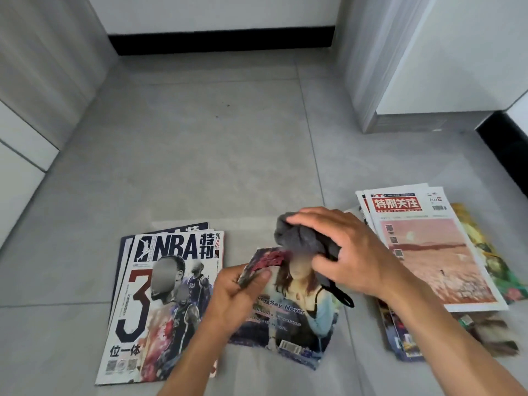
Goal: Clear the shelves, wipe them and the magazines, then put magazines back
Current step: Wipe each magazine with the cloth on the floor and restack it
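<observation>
Fingers (257, 277) pinch seemingly tilted magazine (297, 310) corner.

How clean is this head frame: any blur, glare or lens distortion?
Head view: wide-angle bending at the cabinet edges; soft, even light, no glare; the lower right magazine pile is smeared, the right hand and grey cloth slightly soft; NBA magazine sharp.

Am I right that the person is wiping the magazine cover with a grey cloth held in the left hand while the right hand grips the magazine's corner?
Not quite: the hands are swapped. The head view shows the right hand pressing the grey cloth on the magazine, while the left hand grips the magazine's upper left corner. The rest is right.
</observation>
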`<state>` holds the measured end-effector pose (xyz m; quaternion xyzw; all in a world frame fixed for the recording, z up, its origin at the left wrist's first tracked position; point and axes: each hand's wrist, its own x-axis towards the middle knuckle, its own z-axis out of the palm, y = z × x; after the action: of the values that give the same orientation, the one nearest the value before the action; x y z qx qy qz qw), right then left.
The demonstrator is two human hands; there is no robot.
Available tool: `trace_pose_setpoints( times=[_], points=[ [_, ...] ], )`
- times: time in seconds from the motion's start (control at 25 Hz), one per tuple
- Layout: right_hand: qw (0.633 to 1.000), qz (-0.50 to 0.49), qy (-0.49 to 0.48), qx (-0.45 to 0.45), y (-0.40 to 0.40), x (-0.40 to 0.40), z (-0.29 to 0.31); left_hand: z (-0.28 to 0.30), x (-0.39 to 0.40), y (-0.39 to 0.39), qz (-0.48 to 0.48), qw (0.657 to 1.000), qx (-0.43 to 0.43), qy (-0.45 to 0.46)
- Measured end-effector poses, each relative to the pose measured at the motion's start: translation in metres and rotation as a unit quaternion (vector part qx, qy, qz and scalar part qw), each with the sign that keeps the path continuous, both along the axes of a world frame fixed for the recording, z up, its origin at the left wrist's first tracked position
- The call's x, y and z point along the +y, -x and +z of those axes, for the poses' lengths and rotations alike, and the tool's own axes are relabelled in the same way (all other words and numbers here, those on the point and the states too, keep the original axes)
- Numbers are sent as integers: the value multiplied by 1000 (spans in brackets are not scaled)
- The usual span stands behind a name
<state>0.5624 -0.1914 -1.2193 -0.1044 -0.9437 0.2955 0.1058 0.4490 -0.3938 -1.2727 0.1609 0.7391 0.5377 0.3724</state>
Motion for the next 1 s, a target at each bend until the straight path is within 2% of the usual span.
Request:
trace_pose_setpoints(
  times=[0.12, 0.2, 0.28, 0.4, 0.48, 0.52, 0.6, 0.68, 0.72, 0.8, 1.0],
  points=[
    [997, -58, 40, -31, -30, 15, -7, 12, -5, 6, -32, 999, -5, 28],
    [998, -42, 44, -6, -22, -1, 0, 14, 1, 1, -78, 996, 16, 41],
    [999, -12, 27, 41, -7, -25, 10, 15, 6, -8, -105, 994, 20, 18],
    [998, -9, -34, 60, -5, -28, 14, 20, 2, -5, -49, 998, -22, -25],
    [994, -61, -69, 65, -22, -13, 2, 22, -6, 2, -4, 999, -22, -31],
    [991, -101, -38, 74, -33, -6, -4, 22, -10, 5, 25, 999, -28, -32],
    [970, -176, 128, 109, -48, -5, -9, 17, -14, 9, 78, 995, -46, -48],
    [920, -194, 318, 125, -49, -24, -10, 11, -14, 9, 115, 991, -52, -47],
    [894, -200, 380, 128, -50, -36, -13, 10, -12, 8, 128, 989, -57, -43],
    [865, -227, 429, 129, -56, -59, -22, 9, -7, 4, 151, 986, -60, -31],
    [848, -273, 427, 157, -49, -60, -16, 11, -7, 1, 114, 991, -65, -6]
  ],
)
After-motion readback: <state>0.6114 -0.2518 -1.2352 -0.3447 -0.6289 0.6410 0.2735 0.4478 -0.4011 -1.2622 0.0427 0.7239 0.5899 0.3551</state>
